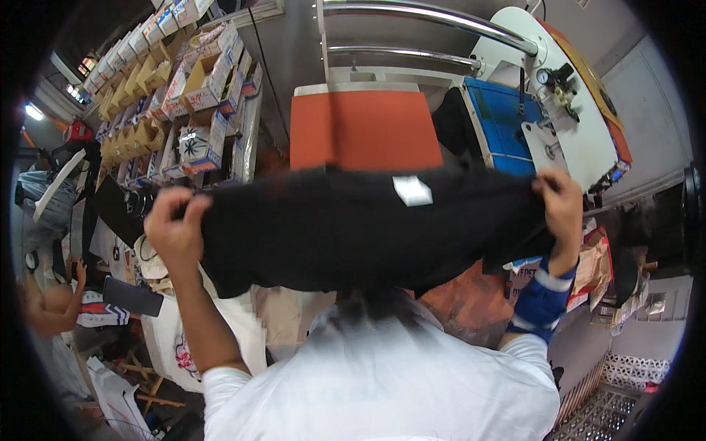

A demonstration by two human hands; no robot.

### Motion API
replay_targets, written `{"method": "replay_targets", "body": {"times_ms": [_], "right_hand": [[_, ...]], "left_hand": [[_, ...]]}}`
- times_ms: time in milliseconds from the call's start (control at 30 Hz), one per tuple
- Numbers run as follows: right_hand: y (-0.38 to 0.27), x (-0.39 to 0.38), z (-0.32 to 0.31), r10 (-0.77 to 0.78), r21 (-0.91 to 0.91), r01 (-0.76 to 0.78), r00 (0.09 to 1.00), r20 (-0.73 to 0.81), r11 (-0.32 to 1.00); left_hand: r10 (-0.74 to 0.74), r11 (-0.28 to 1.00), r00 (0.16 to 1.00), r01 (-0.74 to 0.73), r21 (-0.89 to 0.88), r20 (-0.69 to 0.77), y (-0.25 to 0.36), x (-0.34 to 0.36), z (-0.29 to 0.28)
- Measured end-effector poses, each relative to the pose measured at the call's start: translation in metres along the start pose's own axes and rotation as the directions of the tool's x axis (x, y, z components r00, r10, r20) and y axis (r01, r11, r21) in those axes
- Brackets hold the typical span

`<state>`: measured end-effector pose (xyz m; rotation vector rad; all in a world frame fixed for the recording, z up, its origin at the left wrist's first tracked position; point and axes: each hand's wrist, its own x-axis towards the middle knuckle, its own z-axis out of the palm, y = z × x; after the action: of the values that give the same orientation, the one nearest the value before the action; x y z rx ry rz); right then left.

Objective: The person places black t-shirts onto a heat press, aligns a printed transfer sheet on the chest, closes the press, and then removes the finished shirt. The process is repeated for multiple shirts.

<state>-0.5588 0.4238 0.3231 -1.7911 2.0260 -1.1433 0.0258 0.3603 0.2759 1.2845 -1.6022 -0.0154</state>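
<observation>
Head view: black cloth garment (353, 239) hangs spread just this side of the orange pad (364, 128). Prob. light, soft, floppy, not fragile; best held at opp. ends of the edge. L hand (176, 224) pinches one end, thumb to fingers; R hand (560, 206) the other, tho blur hides exact fingertip contact. White patch (412, 190) sits near the far edge.

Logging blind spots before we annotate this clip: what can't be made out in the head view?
All in the head view:
Far side of the black shirt: hidden by its near side.
Near edge of the orange pad: covered by the shirt.
Left grip, right grip: finger detail blurred.
White label: any marks blurred.
Gauge reading: too small.
Co-worker: cut off by the dark left rim.
</observation>
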Motion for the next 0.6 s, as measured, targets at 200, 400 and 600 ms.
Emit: {"method": "replay_targets", "body": {"times_ms": [200,400,600], "right_hand": [[0.041,0.216,0.099,-0.001,-0.382,0.038,0.995,0.098,0.923],[0.129,0.289,0.249,0.184,-0.580,-0.120,0.981,0.053,0.806],[0.227,0.327,0.320,0.509,-0.190,-0.509,0.859,-0.051,0.839]], "left_hand": [[-0.166,0.986,0.935,0.163,0.038,0.312,-0.111,0.150,0.151],[-0.543,0.811,0.788,0.402,0.426,0.290,-0.233,0.153,0.281],[-0.742,0.670,0.652,0.709,0.220,0.156,-0.244,0.155,0.383]]}}
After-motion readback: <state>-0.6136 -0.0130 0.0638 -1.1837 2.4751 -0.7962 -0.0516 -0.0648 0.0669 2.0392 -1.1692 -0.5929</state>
